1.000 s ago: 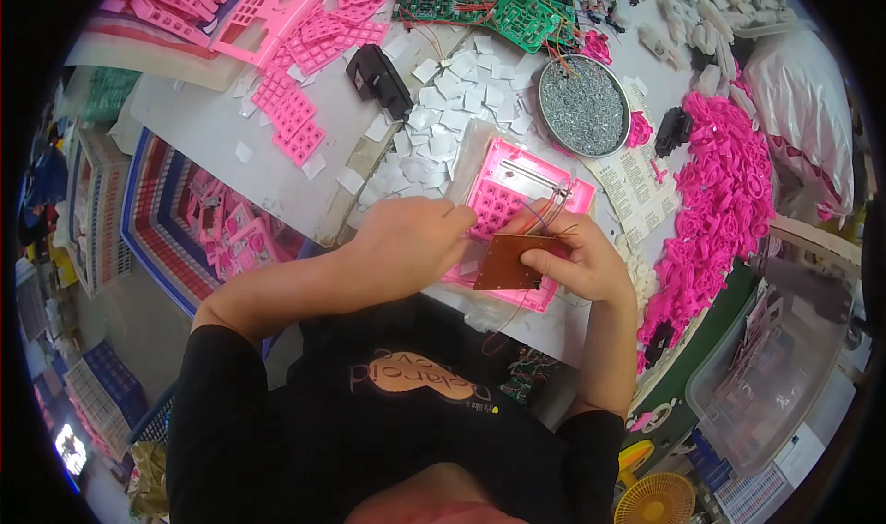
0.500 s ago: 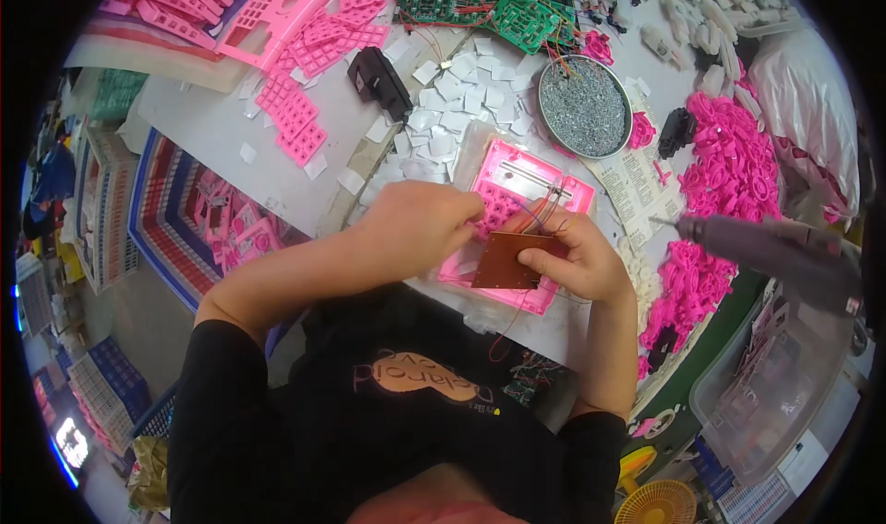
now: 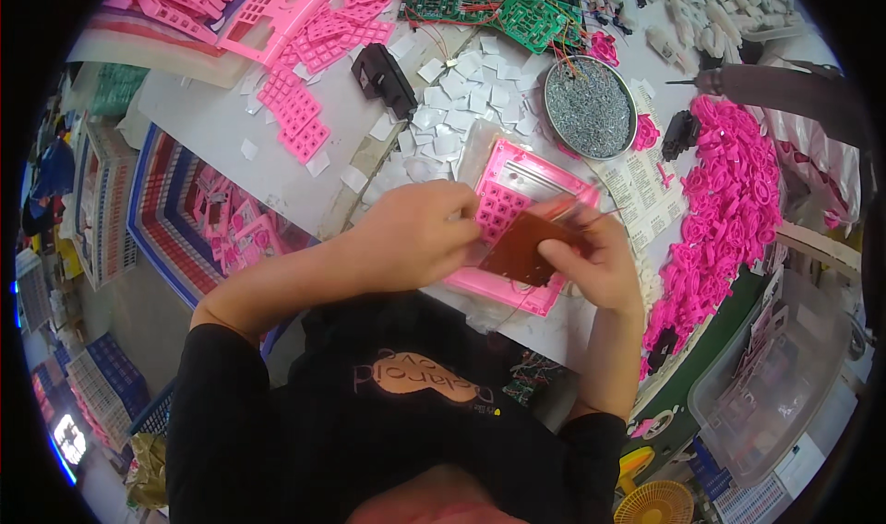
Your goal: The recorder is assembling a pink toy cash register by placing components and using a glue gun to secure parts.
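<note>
My right hand [image 3: 604, 258] grips a brown circuit board [image 3: 524, 252] by its right edge, thumb on top. The board is tilted over a pink plastic housing [image 3: 517, 296] lying on the table, and thin wires show near the fingers. Inside the housing a pink button pad [image 3: 501, 208] lies beside the board, with a silvery rod along the far side. Just left of the pad is my left hand [image 3: 426, 228], its fingers curled and closed; whatever is between them is hidden.
White paper squares [image 3: 457, 95], a black plastic part [image 3: 383, 81] and green circuit boards [image 3: 531, 21] lie beyond the housing. A round tray of screws [image 3: 550, 108] stands right of them. Farther right are heaped pink parts [image 3: 724, 182] and a hanging electric screwdriver [image 3: 780, 88].
The brown board has tilted and shifted slightly right with my right hand. The hanging screwdriver has swung upward in the picture. My left hand has hardly moved.
</note>
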The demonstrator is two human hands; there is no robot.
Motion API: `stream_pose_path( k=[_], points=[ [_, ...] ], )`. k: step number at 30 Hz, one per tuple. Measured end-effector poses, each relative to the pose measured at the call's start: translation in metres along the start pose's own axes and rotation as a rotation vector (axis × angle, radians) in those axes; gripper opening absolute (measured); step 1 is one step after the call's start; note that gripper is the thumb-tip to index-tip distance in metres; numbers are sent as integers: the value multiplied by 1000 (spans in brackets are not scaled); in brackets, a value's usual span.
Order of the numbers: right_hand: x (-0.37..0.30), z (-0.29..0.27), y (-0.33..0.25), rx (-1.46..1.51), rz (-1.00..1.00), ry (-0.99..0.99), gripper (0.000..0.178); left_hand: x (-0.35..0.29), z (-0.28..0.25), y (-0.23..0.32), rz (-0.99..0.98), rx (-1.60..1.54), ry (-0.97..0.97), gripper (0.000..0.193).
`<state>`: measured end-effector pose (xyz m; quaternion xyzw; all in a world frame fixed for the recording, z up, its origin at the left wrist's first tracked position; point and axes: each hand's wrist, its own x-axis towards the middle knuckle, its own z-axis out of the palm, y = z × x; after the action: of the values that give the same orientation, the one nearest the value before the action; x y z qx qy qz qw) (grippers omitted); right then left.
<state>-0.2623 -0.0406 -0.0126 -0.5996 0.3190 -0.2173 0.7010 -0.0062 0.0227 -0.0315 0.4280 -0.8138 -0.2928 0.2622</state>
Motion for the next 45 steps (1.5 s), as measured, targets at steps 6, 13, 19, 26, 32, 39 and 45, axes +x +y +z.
stream_pose_path(
  k=[6,13,19,26,32,39,45],
  points=[
    [12,-4,-22,-47,73,62,25,-12,-7,-4,94,52,106,23],
    [14,3,-9,-20,217,-115,25,-22,-10,-6,-35,-206,250,34],
    [-9,15,-30,10,125,-207,27,-22,1,35,-87,-670,-64,43],
    [2,15,-7,55,222,14,26,-46,25,37,-490,-1441,-274,39],
    [18,20,3,-161,220,149,23,-65,15,36,-510,-1061,-224,51],
    [23,19,5,-627,133,230,26,-62,-18,38,-279,-144,-168,41],
    [30,25,-8,-757,120,177,27,-40,-23,19,-250,-109,45,20]
  ],
)
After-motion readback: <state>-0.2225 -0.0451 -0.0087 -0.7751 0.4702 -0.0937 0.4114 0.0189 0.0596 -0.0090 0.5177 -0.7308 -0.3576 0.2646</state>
